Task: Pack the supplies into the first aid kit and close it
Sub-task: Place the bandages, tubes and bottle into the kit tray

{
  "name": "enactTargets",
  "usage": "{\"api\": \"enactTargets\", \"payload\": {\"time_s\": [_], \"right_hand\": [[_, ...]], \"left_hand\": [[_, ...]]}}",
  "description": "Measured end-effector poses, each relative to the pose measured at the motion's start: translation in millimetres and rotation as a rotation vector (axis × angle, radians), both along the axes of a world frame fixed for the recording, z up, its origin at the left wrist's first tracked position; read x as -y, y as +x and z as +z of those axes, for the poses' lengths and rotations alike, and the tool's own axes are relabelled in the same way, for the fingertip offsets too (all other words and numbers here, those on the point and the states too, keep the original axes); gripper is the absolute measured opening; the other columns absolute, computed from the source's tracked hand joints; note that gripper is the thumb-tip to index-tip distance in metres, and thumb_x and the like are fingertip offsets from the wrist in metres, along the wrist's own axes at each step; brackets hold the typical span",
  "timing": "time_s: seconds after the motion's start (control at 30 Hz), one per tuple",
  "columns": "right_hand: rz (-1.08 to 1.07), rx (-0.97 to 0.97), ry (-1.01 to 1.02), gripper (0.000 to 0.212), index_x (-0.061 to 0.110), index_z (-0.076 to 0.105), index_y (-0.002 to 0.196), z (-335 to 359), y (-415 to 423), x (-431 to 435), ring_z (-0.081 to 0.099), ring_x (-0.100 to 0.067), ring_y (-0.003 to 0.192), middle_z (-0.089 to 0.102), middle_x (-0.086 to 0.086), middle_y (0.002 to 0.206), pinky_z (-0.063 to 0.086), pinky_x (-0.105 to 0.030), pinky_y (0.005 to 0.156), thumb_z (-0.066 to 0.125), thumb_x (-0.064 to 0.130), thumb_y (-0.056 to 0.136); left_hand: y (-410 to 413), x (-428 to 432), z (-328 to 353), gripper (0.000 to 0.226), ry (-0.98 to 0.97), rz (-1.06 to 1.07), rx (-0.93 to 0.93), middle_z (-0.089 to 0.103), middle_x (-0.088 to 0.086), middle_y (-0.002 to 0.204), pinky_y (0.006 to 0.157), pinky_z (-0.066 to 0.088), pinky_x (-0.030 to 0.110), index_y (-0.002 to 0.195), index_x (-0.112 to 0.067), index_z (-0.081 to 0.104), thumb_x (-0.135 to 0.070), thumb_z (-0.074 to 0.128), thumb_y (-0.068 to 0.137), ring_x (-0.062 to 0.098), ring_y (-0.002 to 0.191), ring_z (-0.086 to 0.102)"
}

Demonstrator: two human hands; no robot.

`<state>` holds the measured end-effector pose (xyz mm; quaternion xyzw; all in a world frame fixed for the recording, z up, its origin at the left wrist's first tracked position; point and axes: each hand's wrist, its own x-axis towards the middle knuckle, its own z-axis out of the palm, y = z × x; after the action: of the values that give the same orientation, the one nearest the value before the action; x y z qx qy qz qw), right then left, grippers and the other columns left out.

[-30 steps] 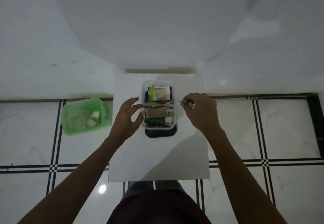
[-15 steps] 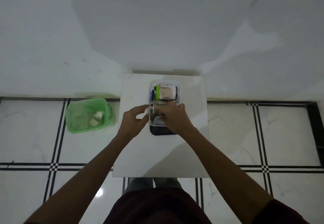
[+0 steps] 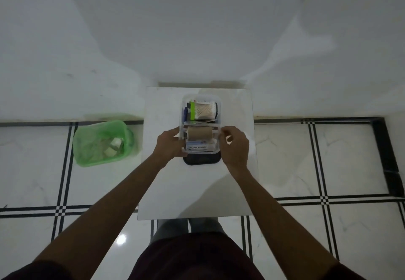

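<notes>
The first aid kit (image 3: 201, 96) is a clear plastic box standing open on a small white table (image 3: 197, 187). Its far half holds a pack of cotton swabs (image 3: 205, 111) with a green band. The near half holds a brown bandage roll (image 3: 199, 133) and a white antiseptic bandage box (image 3: 198, 146). A black lid (image 3: 201, 161) lies flat under the kit's near end. My left hand (image 3: 168, 146) grips the kit's left wall. My right hand (image 3: 235, 148) pinches the right rim with thumb and fingertips.
A green plastic bin (image 3: 87, 154) with some scraps inside stands on the tiled floor left of the table. A white wall rises just behind the table. My legs are under the table's near edge.
My right hand brought a small item from the right into the kit, then drew back to the right rim. My left hand closed onto the left wall.
</notes>
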<state>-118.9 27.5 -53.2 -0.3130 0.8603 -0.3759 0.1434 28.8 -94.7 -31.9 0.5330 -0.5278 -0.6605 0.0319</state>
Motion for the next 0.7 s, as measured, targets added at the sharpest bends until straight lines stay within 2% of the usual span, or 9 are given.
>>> {"api": "enactTargets", "payload": {"time_s": [0.1, 0.2, 0.23, 0.3, 0.33, 0.4, 0.53, 0.63, 0.7], "right_hand": [[-0.226, 0.21, -0.013, 0.025, 0.011, 0.063, 0.083, -10, 11, 3, 0.058, -0.018, 0.071, 0.062, -0.002, 0.076, 0.045, -0.025, 0.062, 0.057, 0.034, 0.093], [-0.46, 0.284, -0.1, 0.041, 0.007, 0.06, 0.078, -19, 22, 8, 0.058, -0.023, 0.07, 0.061, -0.008, 0.071, 0.042, -0.03, 0.062, 0.04, 0.035, 0.1], [-0.491, 0.255, -0.039, 0.041, 0.005, 0.061, 0.081, -26, 22, 7, 0.058, -0.026, 0.075, 0.062, -0.01, 0.076, 0.043, -0.032, 0.064, 0.04, 0.036, 0.1], [-0.43, 0.228, 0.277, 0.04, 0.005, 0.059, 0.101, -38, 23, 4, 0.054, -0.03, 0.097, 0.06, -0.013, 0.1, 0.045, -0.04, 0.075, 0.05, 0.044, 0.093], [-0.353, 0.238, 0.453, 0.048, 0.007, 0.054, 0.111, -40, 25, 2, 0.049, -0.031, 0.106, 0.055, -0.012, 0.11, 0.045, -0.044, 0.081, 0.058, 0.049, 0.087], [-0.213, 0.249, 0.615, 0.064, 0.012, 0.046, 0.115, -47, 28, -2, 0.045, -0.03, 0.111, 0.048, -0.009, 0.116, 0.045, -0.048, 0.083, 0.071, 0.053, 0.074], [-0.204, 0.377, 0.559, 0.05, 0.014, 0.055, 0.094, -61, 19, -2, 0.056, -0.027, 0.098, 0.06, -0.005, 0.097, 0.049, -0.044, 0.082, 0.077, 0.05, 0.068], [-0.189, 0.515, 0.463, 0.033, 0.012, 0.054, 0.076, -59, 3, -6, 0.06, -0.028, 0.085, 0.058, -0.006, 0.078, 0.049, -0.035, 0.072, 0.07, 0.04, 0.08], [-0.233, 0.688, 0.294, 0.028, 0.011, 0.047, 0.074, -43, -6, -12, 0.056, -0.026, 0.081, 0.053, -0.009, 0.078, 0.048, -0.031, 0.065, 0.066, 0.027, 0.087]], "left_hand": [[1, -3, 3, 0.029, -0.058, 0.082, -0.025, 0.07, 0.018, 0.095, 0.072, 0.06, 0.049, 0.11, -0.029, 0.058, -0.012, 0.062, 0.087, 0.031, 0.077, 0.069], [12, -3, 3, 0.037, -0.102, 0.134, -0.001, 0.069, 0.014, 0.09, 0.066, 0.061, 0.043, 0.122, -0.022, 0.058, -0.004, 0.052, 0.091, 0.021, 0.069, 0.069], [17, -3, 2, 0.038, -0.107, 0.148, 0.009, 0.069, 0.013, 0.086, 0.066, 0.061, 0.043, 0.126, -0.017, 0.057, -0.003, 0.051, 0.091, 0.017, 0.065, 0.068], [28, -2, 4, 0.039, -0.111, 0.182, 0.013, 0.067, 0.006, 0.076, 0.064, 0.061, 0.039, 0.129, -0.013, 0.054, -0.003, 0.053, 0.091, 0.008, 0.056, 0.066], [33, 0, 4, 0.041, -0.112, 0.196, 0.007, 0.066, 0.004, 0.076, 0.062, 0.061, 0.037, 0.131, -0.012, 0.053, -0.002, 0.053, 0.091, 0.006, 0.054, 0.066], [41, 2, 7, 0.044, -0.117, 0.223, -0.016, 0.067, 0.003, 0.078, 0.059, 0.061, 0.034, 0.133, -0.011, 0.05, -0.001, 0.054, 0.091, 0.004, 0.054, 0.066], [47, 5, 11, 0.04, -0.128, 0.271, -0.064, 0.072, -0.01, 0.061, 0.056, 0.06, 0.03, 0.125, -0.028, 0.049, -0.006, 0.055, 0.092, 0.006, 0.058, 0.069], [45, 2, 13, 0.037, -0.141, 0.28, -0.083, 0.072, -0.013, 0.06, 0.055, 0.06, 0.028, 0.114, -0.033, 0.052, -0.004, 0.055, 0.092, 0.007, 0.058, 0.069], [45, 0, 12, 0.037, -0.135, 0.289, -0.084, 0.072, -0.009, 0.06, 0.056, 0.06, 0.029, 0.116, -0.031, 0.052, -0.004, 0.056, 0.091, 0.007, 0.058, 0.069]]}}
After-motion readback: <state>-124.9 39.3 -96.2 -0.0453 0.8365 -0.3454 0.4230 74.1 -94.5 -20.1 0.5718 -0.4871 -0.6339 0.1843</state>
